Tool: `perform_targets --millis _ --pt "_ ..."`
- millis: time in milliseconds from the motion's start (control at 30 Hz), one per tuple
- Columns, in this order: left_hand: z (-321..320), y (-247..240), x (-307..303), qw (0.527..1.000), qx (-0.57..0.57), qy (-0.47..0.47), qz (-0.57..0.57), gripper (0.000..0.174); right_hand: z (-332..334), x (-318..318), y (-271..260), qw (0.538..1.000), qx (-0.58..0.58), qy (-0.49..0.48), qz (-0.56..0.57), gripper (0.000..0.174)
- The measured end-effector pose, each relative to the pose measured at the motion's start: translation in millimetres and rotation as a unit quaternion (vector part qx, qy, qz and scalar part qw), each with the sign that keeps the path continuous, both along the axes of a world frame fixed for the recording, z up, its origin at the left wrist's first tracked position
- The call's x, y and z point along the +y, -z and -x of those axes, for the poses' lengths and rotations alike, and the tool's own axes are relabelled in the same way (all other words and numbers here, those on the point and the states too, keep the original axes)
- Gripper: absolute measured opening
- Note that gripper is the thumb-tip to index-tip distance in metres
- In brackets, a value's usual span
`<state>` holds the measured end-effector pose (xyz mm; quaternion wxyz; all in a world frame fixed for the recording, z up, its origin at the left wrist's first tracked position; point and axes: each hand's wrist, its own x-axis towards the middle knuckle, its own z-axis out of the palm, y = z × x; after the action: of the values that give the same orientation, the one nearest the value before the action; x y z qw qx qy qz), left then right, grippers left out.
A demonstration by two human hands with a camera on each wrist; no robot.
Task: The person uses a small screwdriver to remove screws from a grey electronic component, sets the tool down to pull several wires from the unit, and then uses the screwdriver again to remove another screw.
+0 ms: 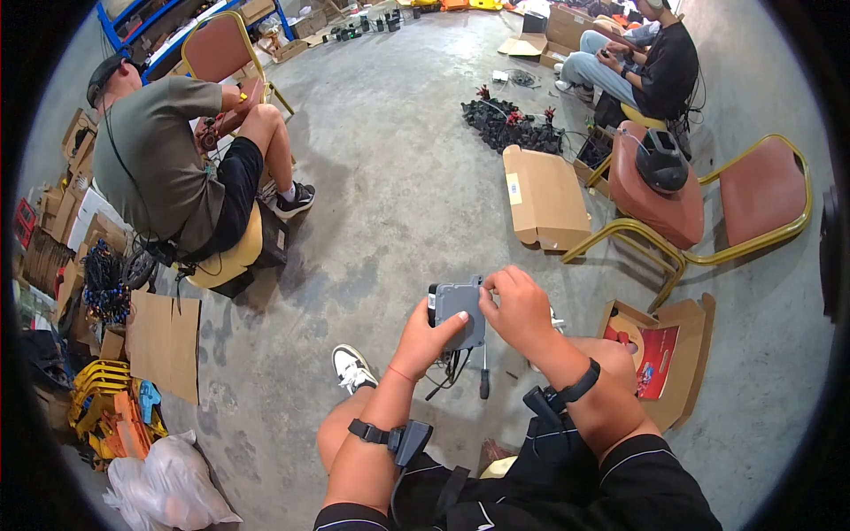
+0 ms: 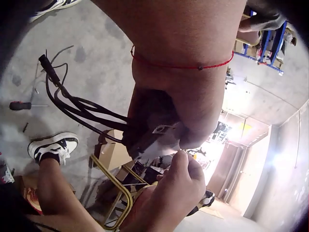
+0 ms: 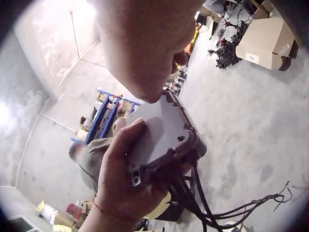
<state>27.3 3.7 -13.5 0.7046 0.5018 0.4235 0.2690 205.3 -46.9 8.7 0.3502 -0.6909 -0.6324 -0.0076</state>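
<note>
My left hand point(image 1: 423, 338) grips a flat grey electronics box point(image 1: 459, 301), its thumb laid across the smooth face. Dark cables point(image 2: 82, 102) trail from one side of the box, their loose ends hanging free. At the box's far right corner, my right hand point(image 1: 521, 310) has thumb and forefinger pinched together on something small; I cannot tell what it is. The right wrist view shows the box point(image 3: 166, 126) from its edge, with a small metal mounting tab point(image 3: 136, 177) near the left fingers. Below, a screwdriver point(image 1: 484, 384) with a dark handle lies on the floor.
An open carton point(image 1: 682, 376) with red contents lies by the right knee, a flat cardboard box point(image 1: 547, 196) further ahead. A chair point(image 1: 748, 199) stands at right. Two people sit nearby, one left point(image 1: 164, 159), one far right point(image 1: 664, 66). Plastic bags point(image 1: 173, 487) lie at lower left.
</note>
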Motion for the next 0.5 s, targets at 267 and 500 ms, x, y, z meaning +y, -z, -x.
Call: perform_targets --millis 267,500 --pt "0.3 0.5 -1.2 0.999 0.028 -0.004 -0.022 0.054 1.0 1.0 2.2 1.0 -0.006 0.001 -0.005 0.012" --pt "-1.4 -1.5 -1.3 0.999 0.019 -0.013 -0.024 0.053 3.6 2.2 -1.1 0.999 -0.03 0.012 -0.029 0.012"
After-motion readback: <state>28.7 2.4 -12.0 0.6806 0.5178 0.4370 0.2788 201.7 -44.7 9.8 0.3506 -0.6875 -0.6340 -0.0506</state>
